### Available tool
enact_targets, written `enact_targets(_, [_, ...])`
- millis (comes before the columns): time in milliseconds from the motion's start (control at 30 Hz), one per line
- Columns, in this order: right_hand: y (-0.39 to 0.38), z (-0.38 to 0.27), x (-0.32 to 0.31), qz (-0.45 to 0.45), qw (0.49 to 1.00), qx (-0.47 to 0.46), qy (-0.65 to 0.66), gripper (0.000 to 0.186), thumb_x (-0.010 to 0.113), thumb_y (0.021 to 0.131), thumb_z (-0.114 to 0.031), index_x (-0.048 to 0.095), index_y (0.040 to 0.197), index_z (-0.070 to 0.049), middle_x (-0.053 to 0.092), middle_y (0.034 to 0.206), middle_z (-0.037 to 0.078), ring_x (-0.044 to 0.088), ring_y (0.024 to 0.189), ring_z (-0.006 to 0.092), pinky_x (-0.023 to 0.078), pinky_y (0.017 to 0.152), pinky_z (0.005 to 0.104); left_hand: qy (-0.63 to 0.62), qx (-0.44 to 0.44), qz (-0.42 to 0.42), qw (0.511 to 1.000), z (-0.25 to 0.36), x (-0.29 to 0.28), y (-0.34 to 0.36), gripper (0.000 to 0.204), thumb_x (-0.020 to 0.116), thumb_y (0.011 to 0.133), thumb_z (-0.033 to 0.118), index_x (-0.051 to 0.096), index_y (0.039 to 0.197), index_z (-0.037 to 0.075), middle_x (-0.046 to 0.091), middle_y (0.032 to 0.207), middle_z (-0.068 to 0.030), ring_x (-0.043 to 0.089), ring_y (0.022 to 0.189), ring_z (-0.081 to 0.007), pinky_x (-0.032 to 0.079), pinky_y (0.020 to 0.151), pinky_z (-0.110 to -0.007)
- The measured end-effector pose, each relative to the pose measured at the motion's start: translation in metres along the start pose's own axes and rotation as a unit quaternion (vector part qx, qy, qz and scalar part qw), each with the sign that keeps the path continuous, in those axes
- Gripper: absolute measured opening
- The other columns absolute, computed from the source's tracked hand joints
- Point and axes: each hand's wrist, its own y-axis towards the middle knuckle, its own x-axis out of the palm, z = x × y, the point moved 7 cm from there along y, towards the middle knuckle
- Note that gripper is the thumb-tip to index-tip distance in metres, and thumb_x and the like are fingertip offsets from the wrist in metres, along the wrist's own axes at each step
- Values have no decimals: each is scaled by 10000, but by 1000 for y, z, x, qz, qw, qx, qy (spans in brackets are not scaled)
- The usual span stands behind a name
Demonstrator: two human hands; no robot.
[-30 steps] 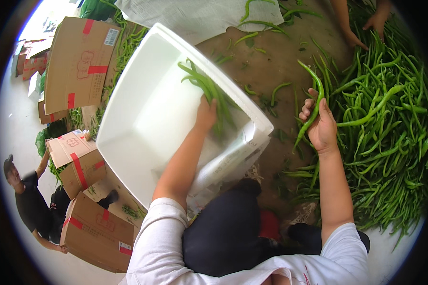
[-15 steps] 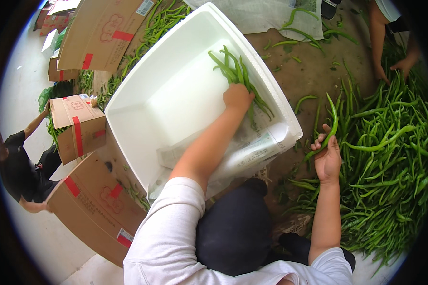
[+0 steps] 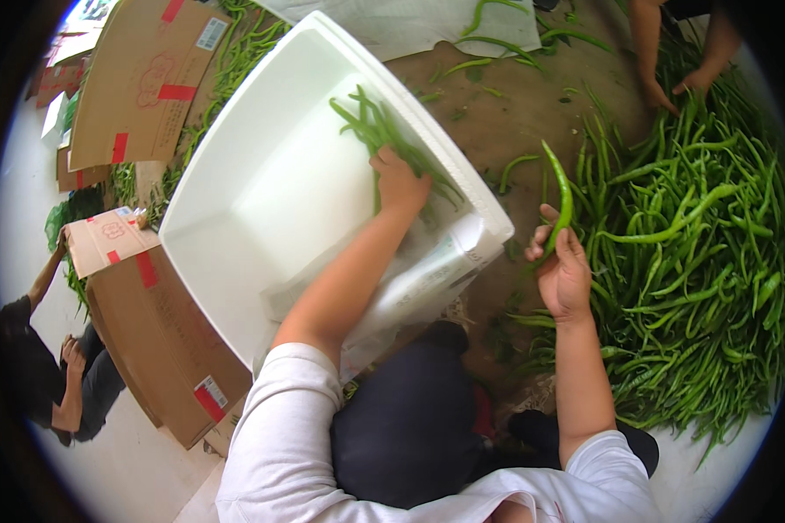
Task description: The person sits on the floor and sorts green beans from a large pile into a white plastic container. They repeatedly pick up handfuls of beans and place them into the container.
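Observation:
Inside the white foam box (image 3: 484,196), my left hand (image 3: 401,181) is closed over a small bunch of long green chili peppers (image 3: 366,122) by the right wall; the fingertips are partly hidden. A sheet of printed paper (image 3: 440,261) lines the near side of the box, under clear plastic. To the right of the box, my right hand (image 3: 565,277) grips one long green chili pepper (image 3: 562,187), its tip pointing up. Beyond that hand spreads a large heap of green chili peppers (image 3: 689,279).
Two cardboard boxes (image 3: 161,322) (image 3: 144,87) stand to the left. A co-worker (image 3: 39,366) sits beyond them. Another person's hands (image 3: 672,87) reach into the heap's far end. Loose peppers lie on a pale sheet (image 3: 410,26) at the far side.
The whole view has shifted, so box and hands appear farther left. Both my hands keep their grips. The co-worker at left has let go of the near cardboard box's flap.

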Motion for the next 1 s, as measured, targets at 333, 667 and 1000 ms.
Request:
enact_targets(333, [-3, -4, 7, -60, 992, 5, 111, 443, 461, 982, -242, 389, 1353, -11, 596, 914, 60, 503, 787, 153, 405, 749, 303, 140, 163, 93, 972, -3, 38, -4, 521, 544, 750, -62, 298, 1196, -173, 281, 1271, -411, 490, 1093, -467, 447, 929, -413])
enact_targets(667, [-25, -17, -7, 82, 970, -122, -195, 340, 462, 973, -110, 489, 1289, 10, 553, 1019, 38, 504, 864, 114, 431, 808, 268, -355, -205, -11, 912, -32, -12, -33, 365, 499, 724, 6, 502, 1084, -54, 578, 889, -196, 551, 723, -254, 469, 644, -344])
enact_targets(1000, [-51, -39, 136, -76, 865, -342, -360, 287, 645, 757, 55, 670, 1028, -34, 648, 949, 109, 639, 856, 256, 499, 766, 312, -394, 143, -175, 891, 106, -108, -159, 306, 632, 860, 178, 541, 1066, -29, 622, 896, -153, 602, 794, -179, 467, 643, -267])
